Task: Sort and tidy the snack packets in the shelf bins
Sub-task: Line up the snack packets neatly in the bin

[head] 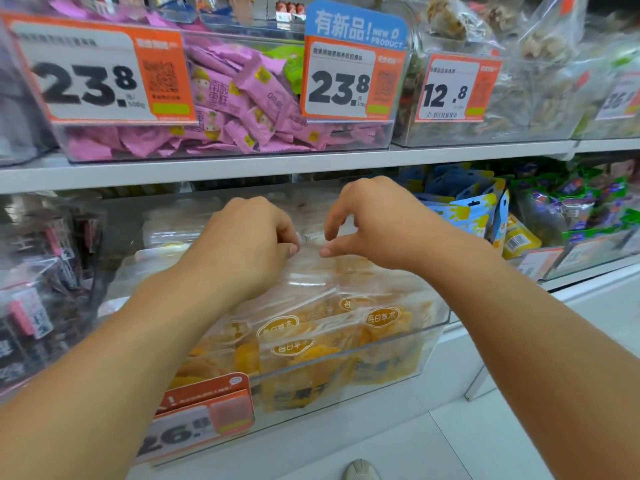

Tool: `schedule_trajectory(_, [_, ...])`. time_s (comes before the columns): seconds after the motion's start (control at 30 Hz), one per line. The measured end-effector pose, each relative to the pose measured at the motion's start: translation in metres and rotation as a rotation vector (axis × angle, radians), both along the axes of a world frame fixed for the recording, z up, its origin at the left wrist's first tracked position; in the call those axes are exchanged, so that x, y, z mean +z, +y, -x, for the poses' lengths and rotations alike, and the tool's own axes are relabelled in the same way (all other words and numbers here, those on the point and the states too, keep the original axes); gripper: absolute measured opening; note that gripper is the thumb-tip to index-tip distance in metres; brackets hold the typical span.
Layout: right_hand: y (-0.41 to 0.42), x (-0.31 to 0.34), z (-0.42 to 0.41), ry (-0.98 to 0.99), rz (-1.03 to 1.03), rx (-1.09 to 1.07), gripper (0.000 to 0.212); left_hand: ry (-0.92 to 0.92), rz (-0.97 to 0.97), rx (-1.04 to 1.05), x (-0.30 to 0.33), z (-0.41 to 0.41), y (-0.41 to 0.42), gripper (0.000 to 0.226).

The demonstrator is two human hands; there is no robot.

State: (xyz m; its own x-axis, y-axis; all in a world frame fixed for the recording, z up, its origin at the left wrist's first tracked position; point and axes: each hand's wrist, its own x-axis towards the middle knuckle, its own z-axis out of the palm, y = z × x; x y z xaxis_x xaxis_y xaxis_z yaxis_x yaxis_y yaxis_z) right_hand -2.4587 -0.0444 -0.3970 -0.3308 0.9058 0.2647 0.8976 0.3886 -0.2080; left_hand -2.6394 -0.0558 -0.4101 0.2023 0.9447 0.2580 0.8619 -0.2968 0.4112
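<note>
White shop shelving [242,169] holds rows of clear plastic bins. The upper bin [221,133] is packed with pink sweet wrappers [221,98] behind orange price tags [100,69]. Beside it sits a bin of clear-bagged nuts [519,64]. On the lower shelf, dark packets [38,289] lie to the left and blue pouches [467,209] to the right. Between them, a clear bin [429,337] holds orange dried-fruit packets [311,337]. Pale floor [450,445] shows below. Both forearms reach in: the left hand [249,244], fingers curled, pinches a clear packet top; the right hand [370,220] hovers, thumb and fingers bent apart, gripping nothing.
</note>
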Motion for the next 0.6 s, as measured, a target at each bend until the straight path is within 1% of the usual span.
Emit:
schedule_trajectory(0.07, [0.001,0.0,0.007,-0.044,-0.023,0.01,0.011,-0.013,-0.044,0.014,0.0,0.001,-0.002,0.015])
schedule_trajectory(0.13, [0.001,-0.003,0.011,-0.1,-0.037,0.008,0.014,-0.017,-0.053,-0.001,0.001,0.003,-0.002,0.016])
schedule_trajectory(0.23, [0.001,-0.004,0.015,-0.107,-0.018,-0.004,0.011,-0.007,0.005,-0.034,0.006,0.009,-0.002,0.019])
schedule_trajectory(0.3, [0.003,-0.002,0.013,-0.135,-0.03,-0.034,0.009,0.031,0.03,-0.038,0.01,0.014,-0.002,0.017])
schedule_trajectory(0.43, [0.001,0.006,-0.001,-0.078,-0.111,-0.079,0.009,0.067,0.029,-0.069,0.01,0.017,-0.004,0.014])
schedule_trajectory(0.5, [-0.001,0.005,-0.003,-0.007,-0.08,-0.062,0.011,0.05,0.011,-0.091,0.008,0.017,-0.003,0.012])
schedule_trajectory(0.6, [-0.002,-0.001,-0.001,0.02,0.005,-0.038,0.01,0.047,-0.006,-0.107,0.007,0.016,-0.003,0.009])
